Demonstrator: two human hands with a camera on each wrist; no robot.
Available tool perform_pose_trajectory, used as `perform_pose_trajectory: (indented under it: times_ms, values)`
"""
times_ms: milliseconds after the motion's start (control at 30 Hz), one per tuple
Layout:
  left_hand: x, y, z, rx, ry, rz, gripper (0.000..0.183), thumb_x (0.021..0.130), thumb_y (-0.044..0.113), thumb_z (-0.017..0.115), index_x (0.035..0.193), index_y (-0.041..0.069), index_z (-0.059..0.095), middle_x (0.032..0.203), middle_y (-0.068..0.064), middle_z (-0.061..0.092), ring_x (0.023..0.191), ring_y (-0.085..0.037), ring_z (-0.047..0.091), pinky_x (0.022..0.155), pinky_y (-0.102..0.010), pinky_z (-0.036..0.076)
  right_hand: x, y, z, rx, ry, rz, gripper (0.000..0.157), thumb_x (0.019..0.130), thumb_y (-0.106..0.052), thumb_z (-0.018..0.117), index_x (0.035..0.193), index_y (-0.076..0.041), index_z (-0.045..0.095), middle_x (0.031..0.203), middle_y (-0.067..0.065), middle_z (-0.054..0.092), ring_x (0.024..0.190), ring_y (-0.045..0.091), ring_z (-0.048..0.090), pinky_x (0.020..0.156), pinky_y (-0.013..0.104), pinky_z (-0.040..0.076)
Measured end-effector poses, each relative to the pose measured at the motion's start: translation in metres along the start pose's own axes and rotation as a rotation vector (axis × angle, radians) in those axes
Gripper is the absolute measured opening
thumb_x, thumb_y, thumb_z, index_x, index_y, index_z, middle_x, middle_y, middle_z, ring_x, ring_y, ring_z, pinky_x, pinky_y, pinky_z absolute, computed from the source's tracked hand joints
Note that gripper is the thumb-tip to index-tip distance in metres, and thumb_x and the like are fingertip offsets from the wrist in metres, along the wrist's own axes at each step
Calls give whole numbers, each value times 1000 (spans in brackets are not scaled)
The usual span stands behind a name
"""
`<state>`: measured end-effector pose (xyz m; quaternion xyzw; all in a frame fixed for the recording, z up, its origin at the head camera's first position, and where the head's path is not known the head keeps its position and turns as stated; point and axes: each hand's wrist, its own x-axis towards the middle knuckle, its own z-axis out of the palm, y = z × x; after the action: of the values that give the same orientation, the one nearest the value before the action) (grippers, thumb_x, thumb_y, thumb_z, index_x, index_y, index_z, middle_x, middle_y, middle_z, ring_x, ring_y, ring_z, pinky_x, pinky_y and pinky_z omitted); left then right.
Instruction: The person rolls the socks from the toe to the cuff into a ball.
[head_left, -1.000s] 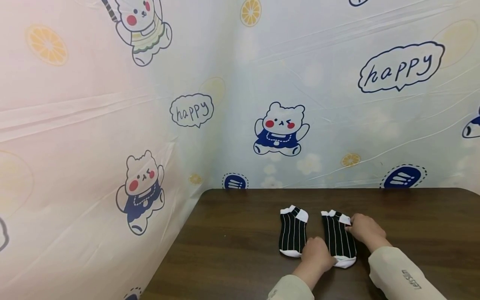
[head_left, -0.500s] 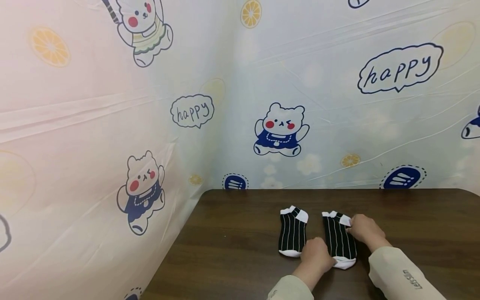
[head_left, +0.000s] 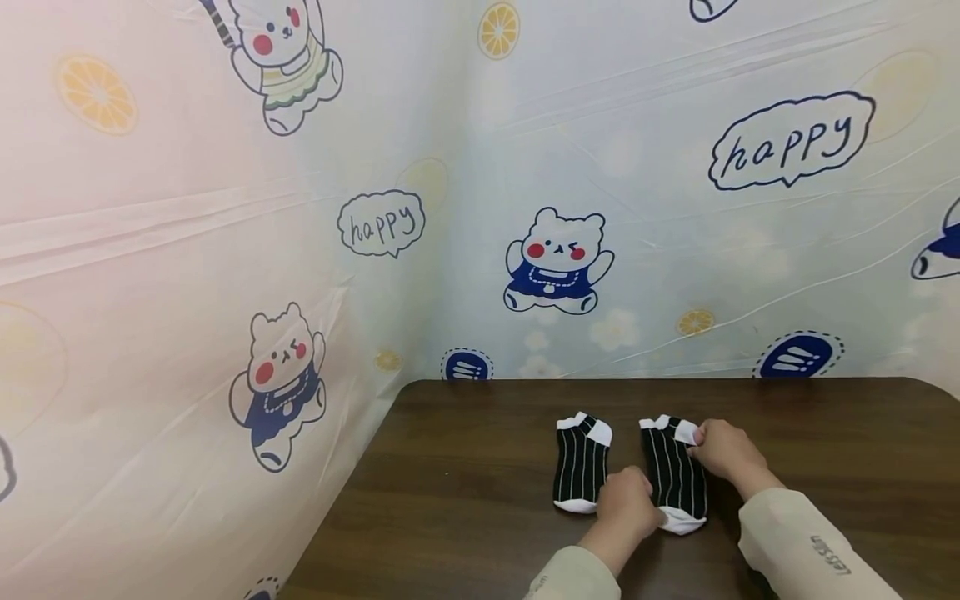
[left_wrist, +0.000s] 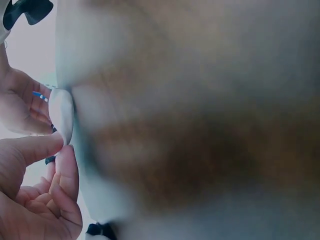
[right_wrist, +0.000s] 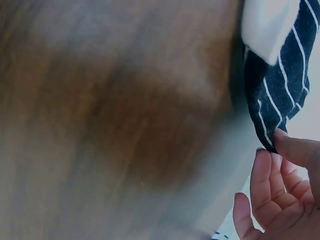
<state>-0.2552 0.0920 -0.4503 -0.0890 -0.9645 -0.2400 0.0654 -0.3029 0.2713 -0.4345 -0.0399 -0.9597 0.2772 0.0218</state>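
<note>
Two short black socks with thin white stripes and white toes, heels and cuffs lie side by side on a dark wooden table. My left hand (head_left: 628, 502) pinches the white toe of the right-hand sock (head_left: 675, 477) at its near left corner; in the left wrist view, thumb and forefinger meet on that white toe (left_wrist: 62, 114). At the same sock's right side, just below the heel, my right hand (head_left: 729, 454) pinches the black striped edge, seen close up in the right wrist view. The other sock (head_left: 581, 460) lies flat, its lower right edge overlapped by my left hand.
The brown wooden table (head_left: 442, 500) has a rounded far edge. Behind and to the left hangs a pale curtain (head_left: 450, 275) printed with cartoon bears, orange slices and "happy" bubbles. Both forearms wear cream sleeves (head_left: 810, 542).
Both hands and the right-hand sock have shifted slightly toward the table's far edge, keeping the same grips. The other sock stays in place, while the head view has moved a little.
</note>
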Motion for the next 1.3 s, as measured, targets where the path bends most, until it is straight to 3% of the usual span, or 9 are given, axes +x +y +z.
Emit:
perform_pose_trajectory:
  times_ms: [400,733,1300]
  values:
    - [8,-3,-15,-125,23,70,37,58,20,88,67,17,52,62,5,51,60,-13,51,55,-24,41,7,-4,-13,5,64,-65,20,82,-15,70,76,-7,53,74,9,53,69,29,51,60,43,41]
    - [10,-6,-26,-131,21,49,34,59,21,87,69,18,54,63,7,49,61,-12,51,56,-24,40,6,-14,-18,23,111,-112,18,82,-14,70,79,-4,55,76,10,56,70,29,52,63,44,42]
    - [12,-30,-36,-204,14,34,31,61,19,86,70,17,57,64,8,50,61,-11,49,57,-25,40,7,-34,-6,56,165,-159,16,81,-13,71,83,-3,58,71,4,56,66,24,53,59,40,41]
